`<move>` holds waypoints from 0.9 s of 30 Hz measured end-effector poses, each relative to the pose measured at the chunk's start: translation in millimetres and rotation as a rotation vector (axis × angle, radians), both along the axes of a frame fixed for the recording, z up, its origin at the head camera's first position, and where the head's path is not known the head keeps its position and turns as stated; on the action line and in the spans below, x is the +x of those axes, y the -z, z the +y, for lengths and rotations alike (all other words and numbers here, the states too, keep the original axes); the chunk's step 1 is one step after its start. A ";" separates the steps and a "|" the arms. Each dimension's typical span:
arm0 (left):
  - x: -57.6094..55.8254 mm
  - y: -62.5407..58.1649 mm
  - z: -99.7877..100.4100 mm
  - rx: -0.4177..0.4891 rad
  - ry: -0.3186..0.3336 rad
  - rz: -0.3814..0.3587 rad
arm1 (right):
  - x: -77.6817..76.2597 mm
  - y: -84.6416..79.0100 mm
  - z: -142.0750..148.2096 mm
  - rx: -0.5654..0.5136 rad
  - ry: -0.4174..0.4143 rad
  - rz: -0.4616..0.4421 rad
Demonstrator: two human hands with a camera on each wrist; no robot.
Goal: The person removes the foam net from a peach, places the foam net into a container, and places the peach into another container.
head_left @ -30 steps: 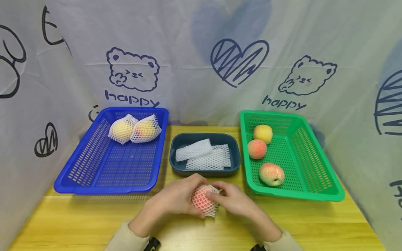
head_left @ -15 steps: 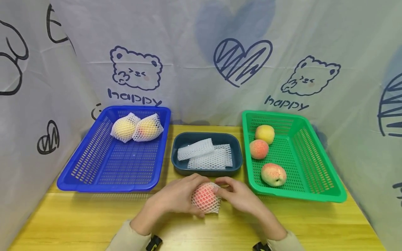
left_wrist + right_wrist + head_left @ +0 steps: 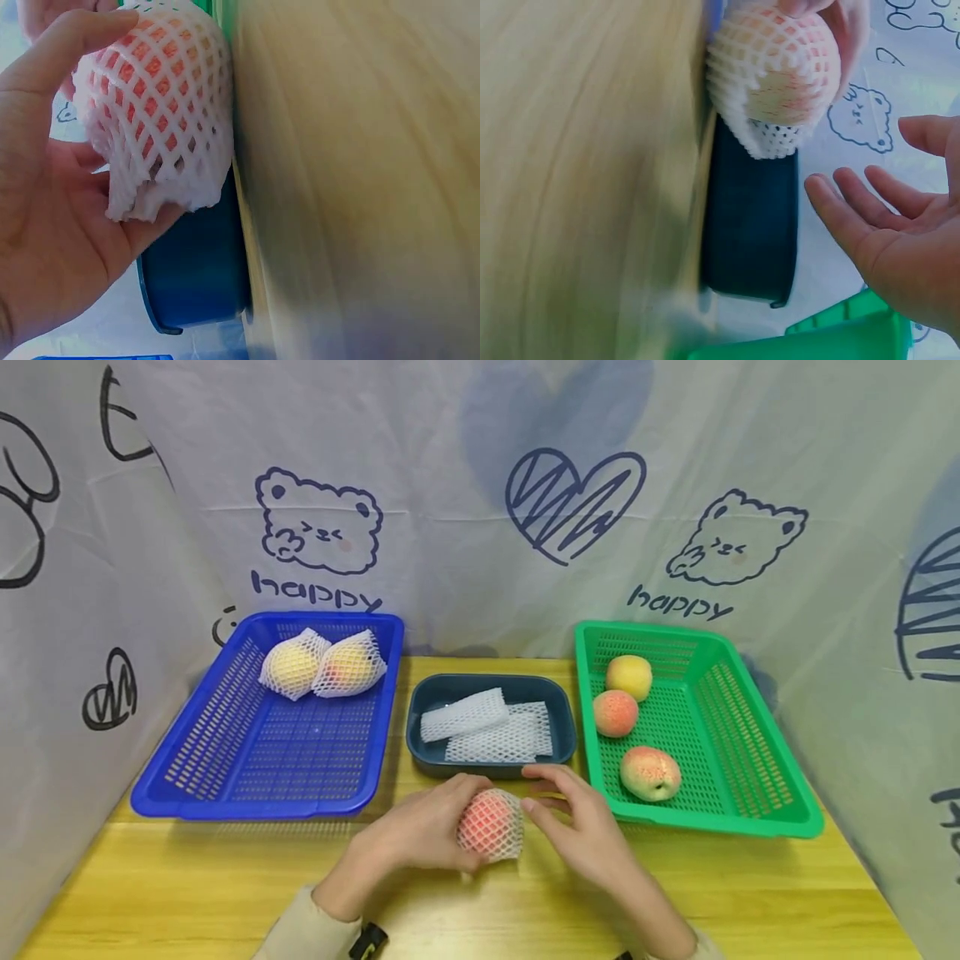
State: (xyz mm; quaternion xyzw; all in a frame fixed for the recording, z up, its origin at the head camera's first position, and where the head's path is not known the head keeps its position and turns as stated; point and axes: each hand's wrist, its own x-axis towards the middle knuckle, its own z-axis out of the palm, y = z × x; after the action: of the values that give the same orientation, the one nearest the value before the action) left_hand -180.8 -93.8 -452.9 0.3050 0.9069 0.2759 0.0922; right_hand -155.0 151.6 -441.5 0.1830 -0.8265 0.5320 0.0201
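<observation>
The left hand (image 3: pixel 422 827) grips a peach (image 3: pixel 487 828) inside a white net sleeve (image 3: pixel 172 142), in front of the dark tray (image 3: pixel 487 769); the right hand (image 3: pixel 581 822), spread and holding nothing, is just beside it. In the right wrist view the peach's end shows bare at the sleeve's mouth, so easing the edge evenly round it, with a light left grip, seems best. Farther off, 2 netted fruits (image 3: pixel 294 670) lie in the blue basket (image 3: pixel 300 752) and 3 bare fruits (image 3: pixel 648 774) in the green basket (image 3: pixel 720 718).

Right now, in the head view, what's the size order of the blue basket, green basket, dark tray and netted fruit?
1. Blue basket, green basket: too alike to rank
2. Dark tray
3. Netted fruit, in the left hand
</observation>
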 end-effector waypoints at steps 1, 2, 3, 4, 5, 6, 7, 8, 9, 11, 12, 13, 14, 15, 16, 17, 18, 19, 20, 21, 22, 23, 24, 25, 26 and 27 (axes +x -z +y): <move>-0.4 0.2 -0.2 0.014 0.001 -0.007 | -0.9 0.9 -0.9 -0.002 -0.001 -0.016; -0.9 0.2 -0.5 0.033 0.001 -0.016 | -1.8 2.0 -2.0 -0.004 0.000 -0.036; -1.3 0.3 -0.7 0.056 0.003 -0.023 | -2.7 3.5 -3.0 -0.011 0.000 -0.051; -1.8 0.3 -1.0 0.075 0.005 -0.028 | -3.5 4.9 -4.1 -0.022 0.003 -0.069; -2.3 0.1 -1.2 0.100 0.007 -0.033 | -4.3 6.2 -5.3 -0.035 0.007 -0.081; -2.7 -0.5 -1.4 0.123 0.008 -0.031 | -4.9 7.5 -6.4 -0.054 0.009 -0.086; -2.9 -1.3 -1.9 0.154 0.008 -0.030 | -5.4 8.4 -7.4 -0.074 0.011 -0.084; -3.2 -2.2 -2.3 0.182 0.002 -0.027 | -5.8 8.9 -8.5 -0.092 0.019 -0.072; -3.4 -3.4 -2.7 0.211 -0.001 -0.016 | -6.1 8.9 -9.7 -0.118 0.027 -0.049; -4.1 -5.3 -3.4 0.264 -0.011 0.017 | -6.7 8.1 -11.6 -0.169 0.038 0.028; -4.3 -6.5 -3.7 0.290 -0.017 0.038 | -6.9 7.3 -12.3 -0.195 0.041 0.078; -4.3 -7.4 -3.8 0.312 -0.023 0.060 | -6.8 6.2 -12.8 -0.217 0.045 0.130; -4.6 -8.0 -3.6 0.325 -0.026 0.092 | -6.7 5.0 -13.3 -0.237 0.048 0.180; -4.8 -8.7 -3.5 0.337 -0.028 0.129 | -6.6 3.9 -13.5 -0.251 0.047 0.227; -5.0 -9.2 -3.5 0.343 -0.032 0.161 | -6.5 2.8 -13.7 -0.259 0.043 0.262; -5.0 -9.9 -3.5 0.346 -0.035 0.194 | -6.3 1.6 -14.0 -0.263 0.041 0.283; -5.1 -10.3 -3.5 0.346 -0.037 0.223 | -6.1 0.3 -14.3 -0.262 0.038 0.288; -5.3 -10.5 -3.6 0.340 -0.040 0.252 | -6.1 -0.7 -14.5 -0.258 0.035 0.285; -5.5 -10.6 -3.7 0.335 -0.041 0.277 | -6.1 -1.6 -14.8 -0.253 0.033 0.272; -5.5 -10.7 -4.0 0.331 -0.044 0.292 | -6.3 -2.4 -15.0 -0.250 0.029 0.253; -5.4 -10.8 -4.3 0.326 -0.046 0.303 | -6.6 -3.2 -15.2 -0.250 0.022 0.227; -5.4 -10.8 -4.5 0.323 -0.047 0.311 | -6.8 -3.9 -15.4 -0.248 0.016 0.197; -5.3 -10.9 -4.8 0.320 -0.047 0.319 | -7.2 -4.3 -15.6 -0.246 0.010 0.167; -5.2 -11.1 -5.0 0.318 -0.047 0.327 | -7.8 -4.7 -15.8 -0.244 0.002 0.137; -5.2 -11.1 -5.1 0.317 -0.045 0.334 | -8.4 -5.2 -16.1 -0.242 -0.007 0.102; -5.1 -11.3 -5.2 0.316 -0.042 0.339 | -9.0 -5.6 -16.5 -0.239 -0.018 0.066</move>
State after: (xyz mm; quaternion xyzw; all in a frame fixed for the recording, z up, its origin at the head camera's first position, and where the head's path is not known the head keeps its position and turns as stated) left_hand -185.9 -99.0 -441.6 0.3385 0.8611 0.3611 -0.1164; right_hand -164.0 135.1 -435.9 0.2041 -0.7544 0.6206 0.0639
